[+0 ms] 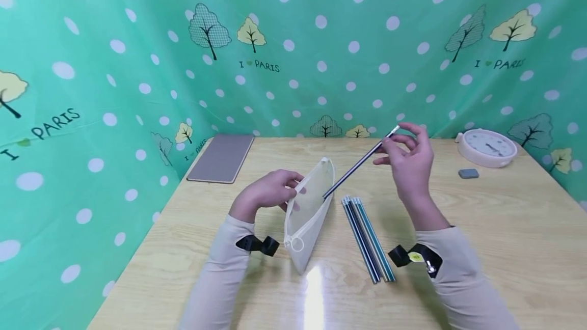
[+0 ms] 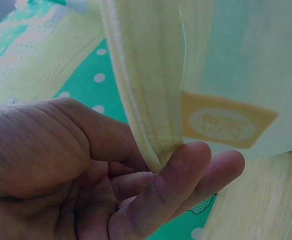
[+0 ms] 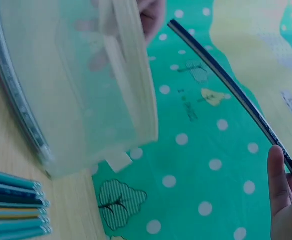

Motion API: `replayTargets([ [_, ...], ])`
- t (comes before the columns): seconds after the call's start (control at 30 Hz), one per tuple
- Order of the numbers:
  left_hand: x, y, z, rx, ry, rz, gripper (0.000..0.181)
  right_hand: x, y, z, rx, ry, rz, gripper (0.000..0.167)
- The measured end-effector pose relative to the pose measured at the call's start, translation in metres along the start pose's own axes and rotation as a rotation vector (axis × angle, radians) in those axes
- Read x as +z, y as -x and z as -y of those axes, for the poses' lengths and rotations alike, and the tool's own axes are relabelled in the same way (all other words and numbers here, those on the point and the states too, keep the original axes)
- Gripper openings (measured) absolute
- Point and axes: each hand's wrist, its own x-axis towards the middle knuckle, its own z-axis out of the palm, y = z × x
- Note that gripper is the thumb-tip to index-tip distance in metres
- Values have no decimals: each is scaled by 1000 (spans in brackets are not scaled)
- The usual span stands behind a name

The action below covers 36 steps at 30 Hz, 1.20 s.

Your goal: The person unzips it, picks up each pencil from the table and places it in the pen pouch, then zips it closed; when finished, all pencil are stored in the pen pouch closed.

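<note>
My left hand (image 1: pixel 270 190) pinches one zipper edge of a pale, see-through zip pouch (image 1: pixel 312 236), which stands on the table with its mouth open. An orange label (image 2: pixel 228 120) shows on the pouch in the left wrist view. With its fingertips, my right hand (image 1: pixel 412 159) pinches a dark pencil (image 1: pixel 359 163) near its upper end; the pencil slants down to the left, its lower tip at the pouch's mouth. In the right wrist view a dark, slim pencil-like stick (image 3: pixel 16 95) runs along the pouch's lower edge. Several teal and dark pencils (image 1: pixel 369 241) lie side by side right of the pouch.
A grey notebook (image 1: pixel 222 158) lies at the back left of the wooden table (image 1: pixel 495 228). At the back right are a white round clock (image 1: pixel 488 146) and a small grey eraser (image 1: pixel 468 173). A green dotted curtain (image 1: pixel 293 55) hangs behind and to the left.
</note>
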Motion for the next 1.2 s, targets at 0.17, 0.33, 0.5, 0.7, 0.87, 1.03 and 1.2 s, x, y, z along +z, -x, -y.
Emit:
replayTargets([
  [0.17, -1, 1, -1, -11, 1, 1, 42, 18, 17, -6, -13, 41, 89, 39],
  [0.33, -1, 1, -2, -9, 3, -1, 43, 32, 33, -10, -5, 105, 226, 42],
  [0.5, -1, 1, 0, -15, 12, -11, 44, 39, 45, -13, 39, 160, 344, 41],
  [0.7, 0, 0, 0, -28, 27, -28, 46, 40, 49, -18, 27, 286, 468, 38],
  [0.87, 0, 0, -2, -38, 25, -36, 46, 39, 50, -20, -26, 396, 506, 30],
  [1.03, 0, 0, -3, -37, 21, -39, 45, 39, 51, -23, -33, 427, 543, 24],
  [1.2, 0, 0, -1, -32, 18, -40, 45, 39, 51, -24, -25, 451, 577, 22],
])
